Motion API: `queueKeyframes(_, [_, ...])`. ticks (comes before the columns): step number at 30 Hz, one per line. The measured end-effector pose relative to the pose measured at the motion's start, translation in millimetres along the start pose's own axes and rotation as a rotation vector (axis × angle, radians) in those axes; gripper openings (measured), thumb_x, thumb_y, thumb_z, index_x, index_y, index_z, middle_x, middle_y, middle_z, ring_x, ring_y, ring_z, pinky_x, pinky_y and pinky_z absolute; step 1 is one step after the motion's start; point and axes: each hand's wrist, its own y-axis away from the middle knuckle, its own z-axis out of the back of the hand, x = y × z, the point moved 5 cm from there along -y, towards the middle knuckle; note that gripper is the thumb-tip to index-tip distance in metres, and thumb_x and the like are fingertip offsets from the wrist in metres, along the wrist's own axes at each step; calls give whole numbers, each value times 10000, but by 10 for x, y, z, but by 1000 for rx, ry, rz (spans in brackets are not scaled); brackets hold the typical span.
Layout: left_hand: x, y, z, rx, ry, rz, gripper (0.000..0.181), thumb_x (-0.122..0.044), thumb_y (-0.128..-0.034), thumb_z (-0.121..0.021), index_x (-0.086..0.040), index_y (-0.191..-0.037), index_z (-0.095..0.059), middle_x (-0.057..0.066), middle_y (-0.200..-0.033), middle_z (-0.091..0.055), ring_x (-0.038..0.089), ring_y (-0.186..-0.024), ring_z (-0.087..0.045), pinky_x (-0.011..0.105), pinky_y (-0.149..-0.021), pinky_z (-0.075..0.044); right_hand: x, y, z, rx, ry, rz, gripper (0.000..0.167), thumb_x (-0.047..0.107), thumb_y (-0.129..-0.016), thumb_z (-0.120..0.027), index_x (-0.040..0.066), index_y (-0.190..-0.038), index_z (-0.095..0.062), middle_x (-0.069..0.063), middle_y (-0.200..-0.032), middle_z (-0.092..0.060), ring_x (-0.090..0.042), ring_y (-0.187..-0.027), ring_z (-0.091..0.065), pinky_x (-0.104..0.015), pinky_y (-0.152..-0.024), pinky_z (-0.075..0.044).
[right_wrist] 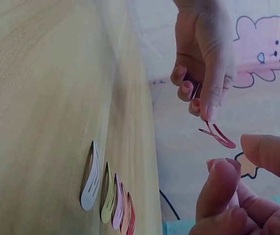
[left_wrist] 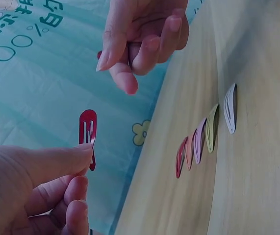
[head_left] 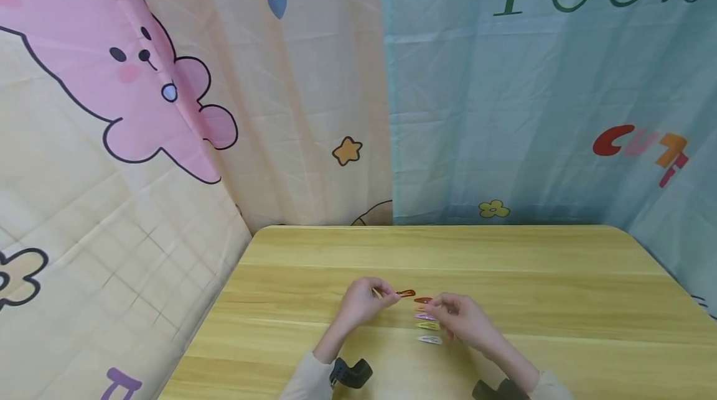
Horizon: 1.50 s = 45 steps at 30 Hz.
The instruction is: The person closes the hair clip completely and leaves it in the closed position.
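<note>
My left hand [head_left: 364, 302] pinches a dark red snap hair clip [left_wrist: 88, 128] between thumb and fingers, above the table. In the right wrist view the clip's two parts [right_wrist: 220, 137] stand sprung apart. My right hand [head_left: 460, 324] hovers to the right of it, thumb and index finger apart, with nothing visible between them. Below the hands several hair clips lie in a row on the table: red [left_wrist: 181, 157], orange [left_wrist: 190, 151], purple [left_wrist: 198, 141], yellow [left_wrist: 211, 129] and white [left_wrist: 231, 108]. The right hand partly covers this row in the head view.
The light wooden table [head_left: 291, 257] runs back to a curtain [head_left: 482, 107] with printed figures and letters. A printed cloth [head_left: 112, 219] hangs along the left side. Each forearm wears a dark wrist camera [head_left: 353, 373].
</note>
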Motion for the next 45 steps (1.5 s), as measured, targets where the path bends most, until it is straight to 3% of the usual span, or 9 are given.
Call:
queueKeyframes(15, [-196, 220, 4, 52, 52, -17, 127, -287, -803, -761, -192, -737, -707, -118, -635, -571, 41, -461, -421, 205, -399, -323, 148, 64, -84, 31, 34, 86, 334, 372, -892, -654, 53, -990, -645, -122, -635, -536, -254, -478, -520, -248, -423, -365])
queueKeyframes(28, [-223, 250, -18, 63, 52, -24, 125, -281, -793, -762, -184, -738, -705, -137, -645, -577, 35, -459, -434, 202, -407, -331, 194, 87, -112, 54, 48, 99, 366, 375, -908, -631, 12, -950, -644, -6, -594, -510, -126, -468, -464, -212, -430, -337])
queueKeyframes(38, [-226, 256, -34, 69, 48, -32, 137, -283, -787, -768, -192, -715, -696, -140, -629, -568, 25, -444, -422, 195, -397, -306, 168, 78, -114, 63, 90, 125, 356, 387, -926, -600, 37, -931, -669, 19, -596, -500, -173, -477, -496, -242, -448, -372])
queueKeyframes(45, [-237, 256, -34, 75, 51, -39, 136, -284, -790, -768, -194, -715, -700, -138, -632, -568, 27, -444, -421, 198, -398, -304, 170, 73, -111, 68, 62, 147, 316, 335, -941, -593, 27, -925, -662, -5, -606, -507, -171, -475, -497, -250, -455, -392])
